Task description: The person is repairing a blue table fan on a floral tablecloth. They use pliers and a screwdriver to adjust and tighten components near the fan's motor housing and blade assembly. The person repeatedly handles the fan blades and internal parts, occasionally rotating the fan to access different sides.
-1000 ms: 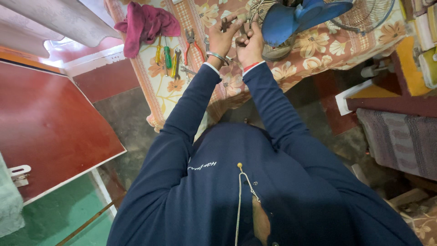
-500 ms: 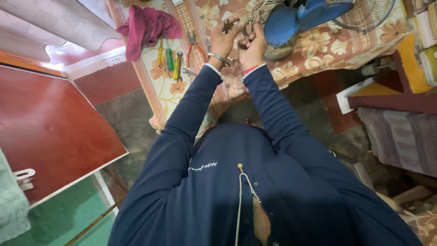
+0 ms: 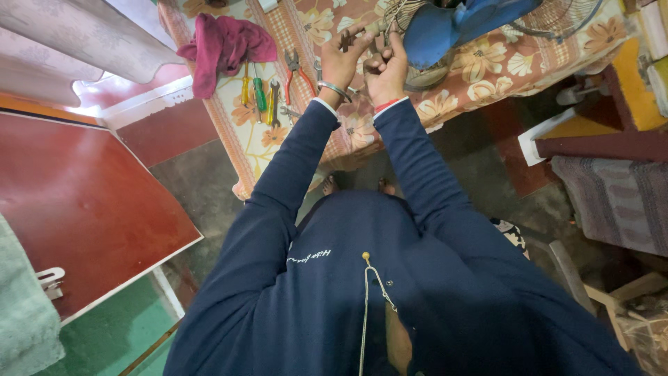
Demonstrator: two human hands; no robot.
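Both my hands are stretched out over a table with a floral cloth (image 3: pixel 480 66). My left hand (image 3: pixel 342 61), with a metal bangle on the wrist, pinches a small dark metal part (image 3: pixel 362 33) next to a blue fan (image 3: pixel 456 24). My right hand (image 3: pixel 387 66), with a red band at the wrist, is curled tight against the left. Its fingertips rest on the same part. What exactly the part is stays hidden by the fingers.
Left of my hands lie red-handled pliers (image 3: pixel 299 69), yellow (image 3: pixel 245 89) and green (image 3: pixel 259 92) screwdrivers, a wrench (image 3: pixel 273 101) and a magenta rag (image 3: pixel 223 43). A wire fan guard (image 3: pixel 557 24) lies at the right. A red board (image 3: pixel 76 209) leans at the left, and a striped cushion (image 3: pixel 619 198) sits right.
My hands stay together at the fan, with only small finger movements. The view has drifted slightly.
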